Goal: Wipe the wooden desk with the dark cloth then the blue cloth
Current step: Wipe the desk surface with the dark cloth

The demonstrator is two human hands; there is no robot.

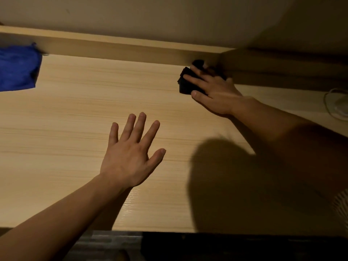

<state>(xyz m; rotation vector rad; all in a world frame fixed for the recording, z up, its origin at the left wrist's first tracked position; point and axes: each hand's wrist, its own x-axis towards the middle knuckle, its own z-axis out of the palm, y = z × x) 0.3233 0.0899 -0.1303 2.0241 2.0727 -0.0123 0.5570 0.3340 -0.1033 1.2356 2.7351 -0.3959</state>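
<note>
Wiping looks to be in its first stage: the right hand (216, 93) presses flat on the dark cloth (188, 81) at the far right of the wooden bench (75, 129), close against the raised back edge, fingers spread over it rather than curled round it. The left hand (130, 153) is spread wide open, holding nothing, over the middle of the bench. Judging by this, the blue cloth (17, 67), lying untouched at the far left, has its pass yet to come.
</note>
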